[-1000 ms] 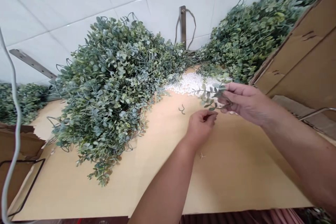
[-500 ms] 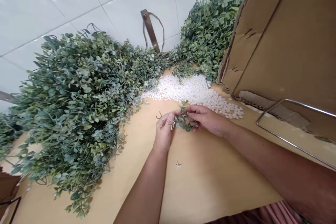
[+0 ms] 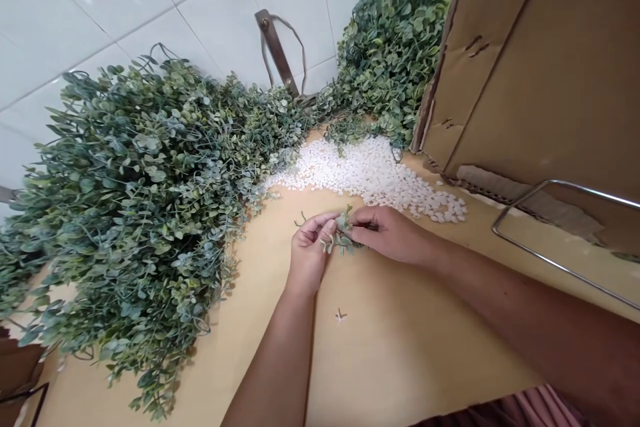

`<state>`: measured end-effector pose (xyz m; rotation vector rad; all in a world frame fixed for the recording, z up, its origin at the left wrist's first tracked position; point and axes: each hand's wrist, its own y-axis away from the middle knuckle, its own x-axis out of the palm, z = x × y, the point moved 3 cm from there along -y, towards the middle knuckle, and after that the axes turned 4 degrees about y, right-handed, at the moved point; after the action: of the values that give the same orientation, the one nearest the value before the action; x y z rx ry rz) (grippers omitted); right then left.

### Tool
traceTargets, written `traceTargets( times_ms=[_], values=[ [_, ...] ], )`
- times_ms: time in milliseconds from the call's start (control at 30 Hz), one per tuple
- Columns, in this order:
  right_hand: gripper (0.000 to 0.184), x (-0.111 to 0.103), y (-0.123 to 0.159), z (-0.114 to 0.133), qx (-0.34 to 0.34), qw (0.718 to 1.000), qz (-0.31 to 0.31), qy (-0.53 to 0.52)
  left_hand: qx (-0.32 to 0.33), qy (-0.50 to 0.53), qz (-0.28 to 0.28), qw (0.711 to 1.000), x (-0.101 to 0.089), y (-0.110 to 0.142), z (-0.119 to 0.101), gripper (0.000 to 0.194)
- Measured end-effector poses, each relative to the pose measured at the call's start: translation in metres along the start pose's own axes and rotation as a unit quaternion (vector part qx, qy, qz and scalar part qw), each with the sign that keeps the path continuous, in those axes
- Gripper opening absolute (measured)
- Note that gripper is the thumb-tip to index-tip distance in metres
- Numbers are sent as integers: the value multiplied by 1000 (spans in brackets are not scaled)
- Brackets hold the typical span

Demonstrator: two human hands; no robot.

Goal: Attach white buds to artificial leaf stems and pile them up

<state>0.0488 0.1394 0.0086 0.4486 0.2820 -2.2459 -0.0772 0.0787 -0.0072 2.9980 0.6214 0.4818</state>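
Observation:
Between my two hands is a small artificial leaf sprig with green leaves. My left hand pinches it from the left, and a thin stem end pokes out past the fingers. My right hand has its thumb and fingers closed on the sprig's right side, hiding part of it. Just beyond the hands spreads a heap of small white plastic pieces. A tiny cross-shaped piece lies on the table nearer to me.
A large pile of artificial greenery fills the left, and another greenery pile stands at the back right. A cardboard box and a bent metal rod flank the right side. Behind is a tiled wall with a metal strip.
My right hand has turned and closed further over the sprig, covering more of its leaves. The view has shifted slightly.

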Motion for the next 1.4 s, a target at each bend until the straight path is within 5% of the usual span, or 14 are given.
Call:
traceTargets(
  times_ms=[200,367,633,767,867,1033,1100,1267,1400],
  values=[
    [24,2,5,9,-65,992,-23,108,-6,-17,16,1000,-2,3,0,26],
    [23,7,6,9,-50,981,-88,166,8,-31,4,999,3,6,-2,19],
    [21,9,9,12,-14,988,-102,114,85,-125,-20,988,-2,12,-13,16],
    [24,11,5,8,-40,989,-91,108,83,-197,-73,974,-12,-8,-24,12],
    [25,12,3,5,-46,991,-78,93,92,-310,-104,941,-19,-36,-32,5],
    [27,11,1,3,-44,993,-74,85,117,-526,-113,835,-16,-72,-33,16],
    [27,11,1,2,-46,993,-69,89,115,-553,-105,819,-11,-78,-29,16],
    [29,11,-1,1,-48,992,-64,99,106,-536,-109,830,-4,-85,-23,18],
    [29,10,-1,2,-42,995,-58,67,71,-476,-102,871,-9,-85,-25,14]
  ],
)
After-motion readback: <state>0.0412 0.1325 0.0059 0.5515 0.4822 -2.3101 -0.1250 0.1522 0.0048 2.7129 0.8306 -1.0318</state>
